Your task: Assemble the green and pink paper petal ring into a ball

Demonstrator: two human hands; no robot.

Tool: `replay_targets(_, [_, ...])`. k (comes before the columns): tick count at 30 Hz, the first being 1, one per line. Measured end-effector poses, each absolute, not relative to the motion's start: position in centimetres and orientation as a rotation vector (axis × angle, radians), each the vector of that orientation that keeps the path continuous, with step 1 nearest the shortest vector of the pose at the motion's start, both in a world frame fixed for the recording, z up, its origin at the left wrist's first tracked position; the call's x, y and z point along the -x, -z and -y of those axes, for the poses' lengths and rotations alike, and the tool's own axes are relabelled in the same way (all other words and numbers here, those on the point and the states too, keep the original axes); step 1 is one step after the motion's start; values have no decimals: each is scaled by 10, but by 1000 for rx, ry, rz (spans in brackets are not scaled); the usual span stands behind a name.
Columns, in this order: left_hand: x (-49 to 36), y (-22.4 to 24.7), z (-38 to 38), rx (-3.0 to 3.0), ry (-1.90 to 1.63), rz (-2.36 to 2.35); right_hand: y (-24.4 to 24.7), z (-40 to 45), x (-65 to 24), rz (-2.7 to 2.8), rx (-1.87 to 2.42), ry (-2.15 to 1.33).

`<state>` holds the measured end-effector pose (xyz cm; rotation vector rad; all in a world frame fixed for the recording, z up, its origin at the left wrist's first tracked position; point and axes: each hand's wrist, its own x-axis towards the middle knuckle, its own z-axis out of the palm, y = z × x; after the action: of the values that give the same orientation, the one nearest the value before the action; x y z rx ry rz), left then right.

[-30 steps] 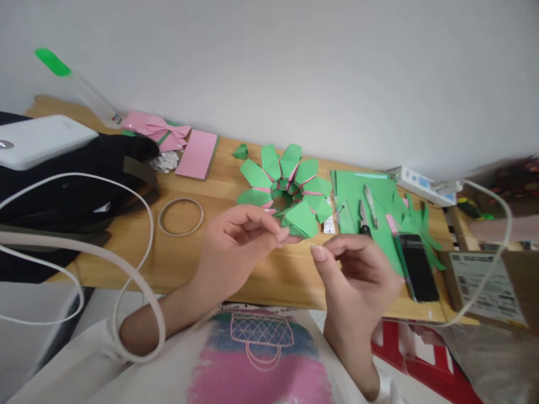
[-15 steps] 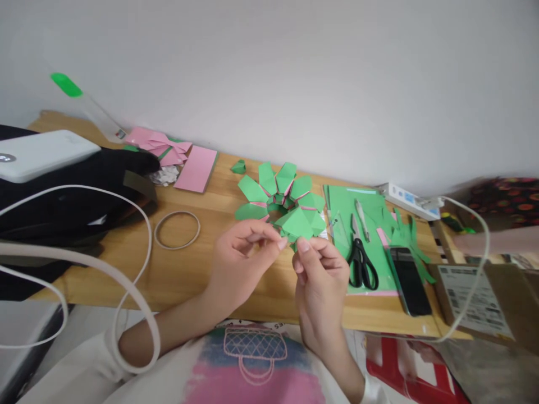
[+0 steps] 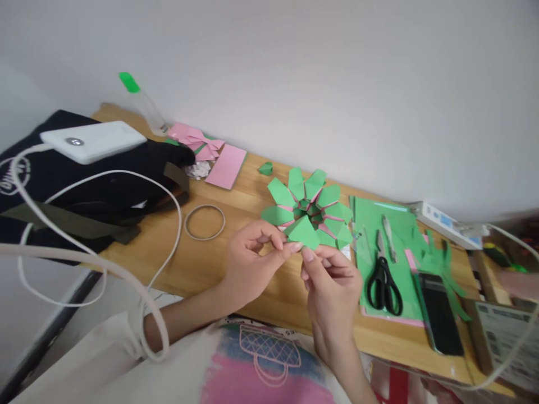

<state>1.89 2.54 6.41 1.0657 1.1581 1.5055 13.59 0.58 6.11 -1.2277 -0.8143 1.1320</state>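
Note:
A green folded paper piece (image 3: 302, 231) is pinched between the fingertips of my left hand (image 3: 256, 266) and my right hand (image 3: 332, 289), which nearly touch each other. Just beyond it lies a ring of green paper petals with pink edges (image 3: 329, 196), partly covered by the held piece. Whether the held piece is joined to the ring, I cannot tell. A small green folded paper (image 3: 265, 168) rests behind the ring, to the left.
Black scissors (image 3: 384, 286), a utility knife (image 3: 389, 238) and a phone (image 3: 440, 314) lie right on green sheets (image 3: 366, 224). Left are a tape ring (image 3: 205, 222), pink paper (image 3: 226, 166), a black bag (image 3: 126, 163) with a white power bank (image 3: 95, 141), and looping cables.
The view has shifted, so the table and its objects appear farther right. The held green piece shows a narrower, more pointed face; both hands still pinch it.

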Motion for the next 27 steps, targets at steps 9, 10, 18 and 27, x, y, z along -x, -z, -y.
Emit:
replay_targets(9, [42, -14, -16, -915, -1652, -1499, -6, -20, -78, 1477, 1285, -1061])
replay_targets(10, [52, -10, -18, -895, -1694, -1532, 1, -24, -73, 1555, 1287, -1052])
replay_targets(18, [109, 9, -31, -1104, -1771, -1680, 14, -64, -41, 2262, 1277, -793])
replay_targets(27, [100, -3, -27, -1589, -1557, -1702, -27, -69, -62, 2562, 983, -756])
